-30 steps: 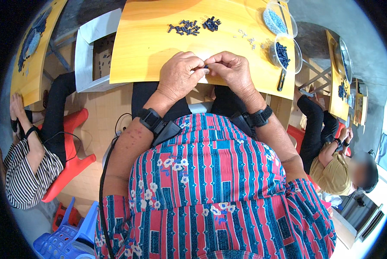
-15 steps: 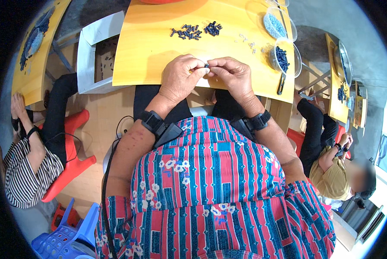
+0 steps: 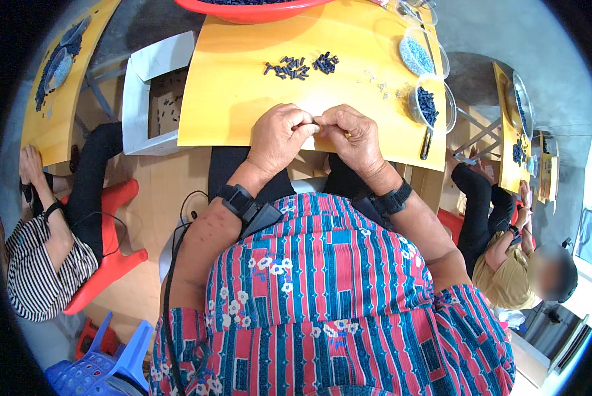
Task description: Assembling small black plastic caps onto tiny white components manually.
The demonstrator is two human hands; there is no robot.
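Observation:
Over the near edge of the yellow table, my two hands meet fingertip to fingertip. My left hand pinches one end of a small black part, and my right hand grips its other side. Most of the part is hidden by the fingers. Beyond the hands lie two groups of small dark cylindrical pieces, a looser one and a tighter one. Right of them, tiny clear pieces are scattered about.
A clear tub of dark pieces, a tub of light-blue pieces and a black-handled tool are at the right. A red basin stands at the far edge. A white box adjoins the left side. Co-workers sit on both sides.
The view has tilted, so the table and hands sit lower and more of the red basin shows. My hands stay together on the small black part, with the right fingers slightly shifted.

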